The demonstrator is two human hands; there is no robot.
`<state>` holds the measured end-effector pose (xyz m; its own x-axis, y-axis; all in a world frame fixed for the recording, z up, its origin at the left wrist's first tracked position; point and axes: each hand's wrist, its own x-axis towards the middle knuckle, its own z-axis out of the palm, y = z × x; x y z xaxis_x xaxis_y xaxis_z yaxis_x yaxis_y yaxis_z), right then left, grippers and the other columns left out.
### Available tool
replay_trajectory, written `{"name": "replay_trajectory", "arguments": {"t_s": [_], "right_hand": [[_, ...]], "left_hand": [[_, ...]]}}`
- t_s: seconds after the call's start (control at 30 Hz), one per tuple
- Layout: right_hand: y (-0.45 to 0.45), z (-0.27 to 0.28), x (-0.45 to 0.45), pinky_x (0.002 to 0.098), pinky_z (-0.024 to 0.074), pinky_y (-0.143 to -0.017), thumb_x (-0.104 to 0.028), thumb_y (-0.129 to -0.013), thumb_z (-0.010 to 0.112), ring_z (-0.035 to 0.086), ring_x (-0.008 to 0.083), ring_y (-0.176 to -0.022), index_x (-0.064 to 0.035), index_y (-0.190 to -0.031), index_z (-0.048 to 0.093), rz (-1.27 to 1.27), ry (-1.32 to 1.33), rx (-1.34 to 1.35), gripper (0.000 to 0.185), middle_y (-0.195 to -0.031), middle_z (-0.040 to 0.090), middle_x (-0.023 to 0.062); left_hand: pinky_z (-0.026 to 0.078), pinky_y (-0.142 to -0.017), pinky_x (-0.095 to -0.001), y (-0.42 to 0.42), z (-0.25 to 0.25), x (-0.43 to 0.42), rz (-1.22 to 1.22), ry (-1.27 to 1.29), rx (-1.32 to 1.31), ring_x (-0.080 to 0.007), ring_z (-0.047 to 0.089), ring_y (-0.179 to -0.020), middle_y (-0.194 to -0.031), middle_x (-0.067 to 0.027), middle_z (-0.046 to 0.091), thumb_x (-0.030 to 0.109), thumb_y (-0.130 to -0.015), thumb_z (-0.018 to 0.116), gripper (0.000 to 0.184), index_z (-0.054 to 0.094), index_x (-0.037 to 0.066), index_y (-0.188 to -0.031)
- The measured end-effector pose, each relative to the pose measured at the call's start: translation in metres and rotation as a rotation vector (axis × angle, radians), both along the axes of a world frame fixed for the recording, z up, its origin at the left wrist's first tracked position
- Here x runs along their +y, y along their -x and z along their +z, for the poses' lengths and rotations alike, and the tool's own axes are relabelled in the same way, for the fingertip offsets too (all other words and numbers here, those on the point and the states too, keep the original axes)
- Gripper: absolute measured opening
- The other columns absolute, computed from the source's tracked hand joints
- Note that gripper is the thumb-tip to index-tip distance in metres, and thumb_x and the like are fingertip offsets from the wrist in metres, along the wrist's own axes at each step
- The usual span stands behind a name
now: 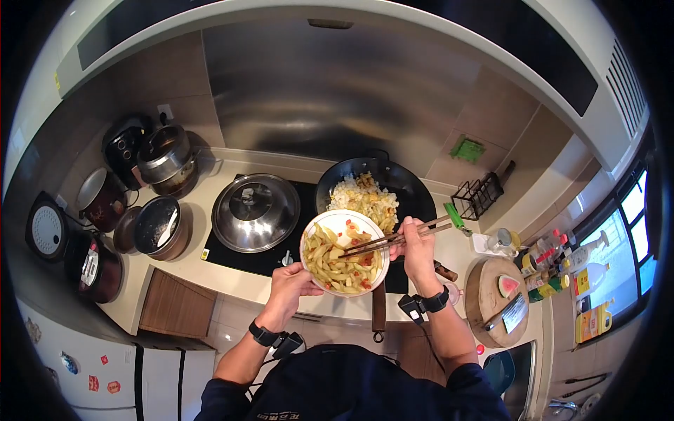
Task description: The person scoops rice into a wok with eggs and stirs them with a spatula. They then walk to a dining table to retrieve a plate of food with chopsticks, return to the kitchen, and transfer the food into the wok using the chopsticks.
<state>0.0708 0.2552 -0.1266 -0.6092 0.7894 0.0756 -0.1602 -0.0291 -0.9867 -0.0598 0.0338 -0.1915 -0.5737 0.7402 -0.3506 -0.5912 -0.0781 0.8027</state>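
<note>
My left hand [289, 286] grips the rim of a white bowl [306, 261] from its lower left side. Inside the bowl lie yellowish cooked strips [337, 263] with small red pieces. My right hand [415, 245] is closed around a pair of brown chopsticks [379, 243], whose tips reach into the strips. Just behind the bowl, a black wok [414, 200] on the cooktop holds rice [354, 196] mixed with yellowish food. The bowl hides part of the wok's near side, and the wok's handle [379, 312] points toward me.
A lidded pan [256, 214] sits on the cooktop left of the wok. At right, a round cutting board [481, 302] bears a cleaver [516, 313] and a watermelon piece [508, 285]. Bottles [583, 261] line the window side. Several pots, including a dark one [158, 224], stand at left.
</note>
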Motion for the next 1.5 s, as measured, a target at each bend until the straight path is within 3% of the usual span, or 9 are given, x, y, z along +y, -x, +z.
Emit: {"name": "replay_trajectory", "arguments": {"t_s": [0.7, 1.0, 1.13, 1.2, 1.5], "right_hand": [[0.006, -0.025, -0.006, 0.0251, 0.0413, -0.034, -0.033, -0.098, 0.048, 0.051, 0.0143, -0.040, -0.0059, -0.078, 0.046, 0.038, 0.137, 0.057, 0.034, -0.057, 0.051, 0.0051], [0.005, -0.012, 0.008, 0.0257, 0.0405, -0.035, -0.032, -0.097, 0.050, 0.051, 0.0155, -0.040, -0.0054, -0.079, 0.047, -0.109, 0.204, 0.129, 0.032, -0.058, 0.051, 0.0056], [0.008, 0.003, 0.032, 0.0252, 0.0423, -0.035, -0.031, -0.097, 0.049, 0.052, 0.0150, -0.041, -0.0054, -0.079, 0.047, -0.255, 0.131, 0.221, 0.031, -0.061, 0.051, 0.0060], [0.008, 0.019, 0.033, 0.0242, 0.0445, -0.036, -0.030, -0.098, 0.049, 0.053, 0.0142, -0.042, -0.0044, -0.080, 0.047, -0.388, -0.049, 0.172, 0.031, -0.062, 0.052, 0.0062], [-0.022, 0.029, 0.005, 0.0201, 0.0393, -0.034, -0.029, -0.098, 0.048, 0.053, 0.0116, -0.043, -0.0025, -0.080, 0.049, 0.047, -0.171, -0.028, 0.032, -0.058, 0.052, 0.0057]], "left_hand": [[0.060, -0.060, -0.0285, -0.002, 0.007, -0.001, 0.014, 0.005, -0.003, -0.0192, 0.069, -0.066, -0.081, -0.0137, 0.068, 0.004, -0.085, 0.057, 0.016, 0.064, -0.006, -0.095], [0.060, -0.062, -0.0298, -0.002, 0.002, -0.003, 0.021, 0.024, -0.011, -0.0205, 0.069, -0.067, -0.082, -0.0141, 0.068, 0.004, -0.084, 0.056, 0.017, 0.063, -0.006, -0.096], [0.060, -0.063, -0.0299, -0.001, 0.007, -0.005, 0.033, 0.034, -0.018, -0.0205, 0.069, -0.068, -0.083, -0.0141, 0.068, 0.003, -0.084, 0.055, 0.018, 0.063, -0.006, -0.097], [0.060, -0.064, -0.0299, 0.000, 0.007, -0.005, 0.034, 0.031, -0.019, -0.0203, 0.069, -0.069, -0.083, -0.0140, 0.068, 0.003, -0.084, 0.055, 0.018, 0.063, -0.006, -0.097], [0.060, -0.064, -0.0297, 0.002, 0.005, -0.003, 0.025, -0.008, -0.007, -0.0186, 0.069, -0.069, -0.086, -0.0136, 0.069, 0.005, -0.085, 0.056, 0.019, 0.064, -0.005, -0.099]]}}
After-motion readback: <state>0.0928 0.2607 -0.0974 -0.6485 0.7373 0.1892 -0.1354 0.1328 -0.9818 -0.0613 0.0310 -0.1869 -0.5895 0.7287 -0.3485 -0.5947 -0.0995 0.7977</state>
